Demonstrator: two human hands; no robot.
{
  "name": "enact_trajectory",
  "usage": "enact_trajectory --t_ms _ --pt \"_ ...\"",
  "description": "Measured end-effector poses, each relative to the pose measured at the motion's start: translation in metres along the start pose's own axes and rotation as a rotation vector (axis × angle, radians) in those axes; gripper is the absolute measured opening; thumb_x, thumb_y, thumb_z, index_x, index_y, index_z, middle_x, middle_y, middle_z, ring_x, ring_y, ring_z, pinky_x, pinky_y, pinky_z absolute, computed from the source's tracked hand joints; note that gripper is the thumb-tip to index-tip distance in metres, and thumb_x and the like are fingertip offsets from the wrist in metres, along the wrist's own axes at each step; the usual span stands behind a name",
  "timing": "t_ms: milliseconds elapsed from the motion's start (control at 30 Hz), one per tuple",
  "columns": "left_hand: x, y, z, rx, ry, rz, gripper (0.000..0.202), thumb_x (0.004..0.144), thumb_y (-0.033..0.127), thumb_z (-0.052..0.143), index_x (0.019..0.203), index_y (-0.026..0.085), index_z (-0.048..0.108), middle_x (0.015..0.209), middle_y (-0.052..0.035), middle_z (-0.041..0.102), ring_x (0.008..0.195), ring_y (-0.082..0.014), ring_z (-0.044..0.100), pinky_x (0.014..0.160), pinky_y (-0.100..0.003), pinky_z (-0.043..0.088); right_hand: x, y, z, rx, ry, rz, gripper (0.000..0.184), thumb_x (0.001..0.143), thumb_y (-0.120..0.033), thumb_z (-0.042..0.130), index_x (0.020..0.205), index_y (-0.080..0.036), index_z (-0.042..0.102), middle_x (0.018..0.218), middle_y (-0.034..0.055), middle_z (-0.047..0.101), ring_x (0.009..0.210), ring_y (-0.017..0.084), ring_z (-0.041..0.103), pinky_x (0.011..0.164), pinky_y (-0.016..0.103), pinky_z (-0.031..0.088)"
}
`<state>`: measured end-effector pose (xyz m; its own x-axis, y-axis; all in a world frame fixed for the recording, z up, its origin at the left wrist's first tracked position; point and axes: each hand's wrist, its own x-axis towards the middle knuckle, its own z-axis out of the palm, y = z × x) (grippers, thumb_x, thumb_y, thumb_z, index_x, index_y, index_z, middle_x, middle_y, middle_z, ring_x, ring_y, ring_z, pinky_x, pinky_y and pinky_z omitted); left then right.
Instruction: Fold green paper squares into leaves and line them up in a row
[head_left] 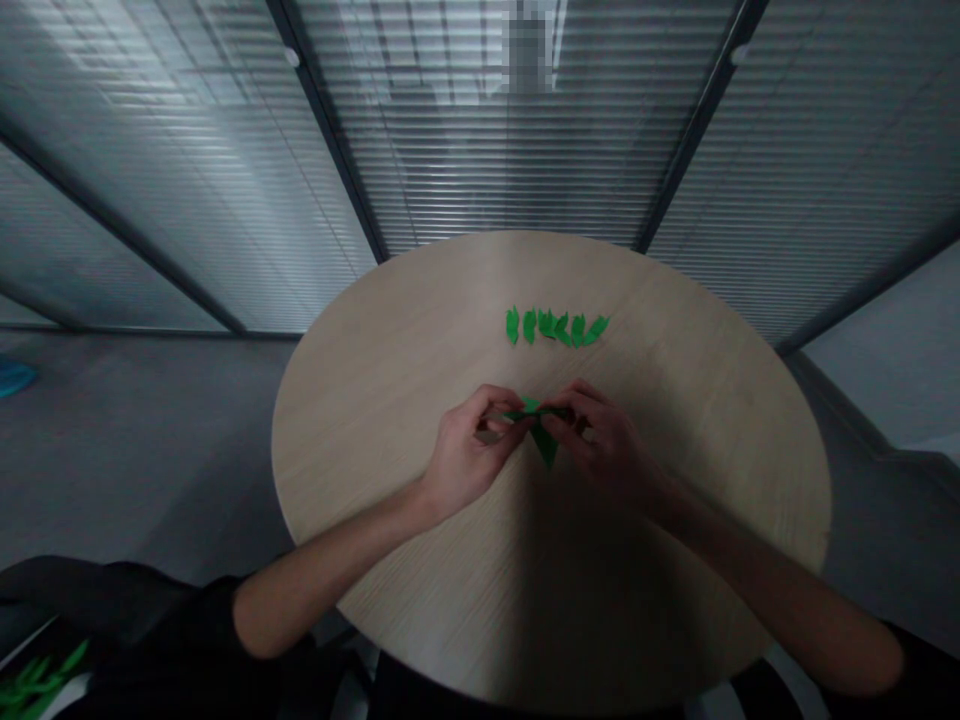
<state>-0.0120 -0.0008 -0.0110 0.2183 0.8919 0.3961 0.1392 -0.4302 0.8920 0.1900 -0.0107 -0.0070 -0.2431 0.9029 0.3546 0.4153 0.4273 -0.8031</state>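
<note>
Between my two hands is a folded piece of green paper (546,448), one pointed end hanging down toward me. My left hand (474,440) pinches its left side between thumb and fingers. On the right side, my right hand (604,440) grips it in the same way, its fingertips close to the left ones. Parts of the paper are hidden behind the fingers. Just beyond my hands, several small folded green paper pieces (512,325) lie in a row on the round wooden table (375,390); some of them touch or overlap.
Glass panels with blinds (510,170) and dark frames stand right behind the table's far edge. More green pieces (45,685) show at the lower left, beside a dark chair-like shape (75,590). A blue item (15,376) lies on the grey floor at far left.
</note>
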Motion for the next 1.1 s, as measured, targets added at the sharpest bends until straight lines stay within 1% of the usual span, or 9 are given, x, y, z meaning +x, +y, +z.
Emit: enact_trajectory --t_ms 67,167,267,467,633,767,900,1000,1100 --pt "0.0007 0.0003 -0.0003 -0.023 0.012 -0.005 0.013 0.090 0.022 0.074 0.099 0.019 0.065 0.089 -0.0023 0.076 0.066 -0.0106 0.072 0.063 -0.019 0.059 -0.0002 0.0001 0.0003 0.013 0.035 0.023 0.018 0.098 -0.035 0.066 0.111 -0.023 0.069 0.093 0.0026 0.063 0.074 0.015 0.060 0.060 0.026 0.050" --pt "0.0010 0.0000 -0.0002 -0.039 0.035 -0.020 0.013 0.092 0.025 0.074 0.099 0.019 0.065 0.082 -0.0002 0.073 0.063 -0.0099 0.070 0.062 -0.019 0.057 -0.0006 -0.0006 0.0005 0.047 0.068 0.063 0.030 0.095 -0.033 0.068 0.123 -0.025 0.066 0.093 0.0022 0.067 0.075 0.015 0.063 0.060 0.025 0.052" --pt "0.0011 -0.0003 0.0004 -0.053 0.041 -0.043 0.014 0.093 0.027 0.072 0.101 0.019 0.064 0.079 0.0006 0.071 0.062 -0.0103 0.070 0.060 -0.019 0.056 -0.0011 -0.0024 0.0010 0.095 0.059 0.103 0.029 0.095 -0.032 0.067 0.123 -0.024 0.066 0.089 0.0020 0.070 0.072 0.015 0.066 0.060 0.025 0.054" --pt "0.0010 0.0003 0.0010 -0.050 0.006 -0.033 0.013 0.097 0.027 0.068 0.106 0.019 0.063 0.085 -0.0014 0.070 0.068 -0.0108 0.068 0.062 -0.020 0.058 -0.0021 -0.0031 0.0018 0.133 0.066 0.123 0.023 0.098 -0.031 0.064 0.119 -0.024 0.069 0.086 0.0013 0.070 0.069 0.014 0.067 0.062 0.025 0.056" --pt "0.0000 -0.0037 -0.0020 0.050 -0.032 0.087 0.019 0.107 0.028 0.052 0.120 0.019 0.063 0.109 -0.0087 0.067 0.083 -0.0139 0.067 0.064 -0.022 0.060 -0.0023 0.0022 0.0021 0.152 0.129 0.108 0.026 0.104 -0.034 0.057 0.127 -0.027 0.066 0.086 -0.0004 0.064 0.068 0.012 0.063 0.058 0.022 0.054" --pt "0.0004 -0.0040 -0.0052 0.108 -0.112 0.242 0.029 0.110 0.019 0.039 0.127 0.019 0.062 0.119 -0.0116 0.063 0.088 -0.0141 0.065 0.063 -0.022 0.060 -0.0027 0.0042 0.0026 0.213 0.135 0.107 0.026 0.107 -0.037 0.052 0.130 -0.028 0.061 0.084 -0.0014 0.059 0.067 0.012 0.060 0.054 0.020 0.055" --pt "0.0008 -0.0007 -0.0049 0.185 -0.153 0.384 0.026 0.103 0.014 0.052 0.126 0.019 0.063 0.122 -0.0120 0.064 0.099 -0.0174 0.067 0.066 -0.023 0.061 -0.0032 0.0037 0.0024 0.249 0.129 0.112 0.024 0.107 -0.039 0.051 0.126 -0.027 0.060 0.086 -0.0011 0.060 0.066 0.012 0.059 0.053 0.021 0.056" --pt "0.0002 -0.0006 -0.0033 0.203 -0.162 0.383 0.025 0.098 0.015 0.065 0.122 0.019 0.064 0.121 -0.0110 0.064 0.093 -0.0151 0.067 0.062 -0.020 0.061 -0.0030 0.0022 0.0015 0.208 0.107 0.133 0.024 0.108 -0.040 0.051 0.119 -0.025 0.064 0.083 -0.0004 0.063 0.060 0.011 0.059 0.050 0.021 0.053" --pt "-0.0001 -0.0026 -0.0030 0.206 -0.172 0.363 0.019 0.099 0.015 0.066 0.118 0.017 0.065 0.117 -0.0108 0.064 0.094 -0.0151 0.067 0.064 -0.020 0.061 -0.0027 0.0012 0.0004 0.179 0.085 0.136 0.025 0.107 -0.039 0.051 0.116 -0.023 0.068 0.081 0.0004 0.065 0.057 0.011 0.060 0.049 0.022 0.052"
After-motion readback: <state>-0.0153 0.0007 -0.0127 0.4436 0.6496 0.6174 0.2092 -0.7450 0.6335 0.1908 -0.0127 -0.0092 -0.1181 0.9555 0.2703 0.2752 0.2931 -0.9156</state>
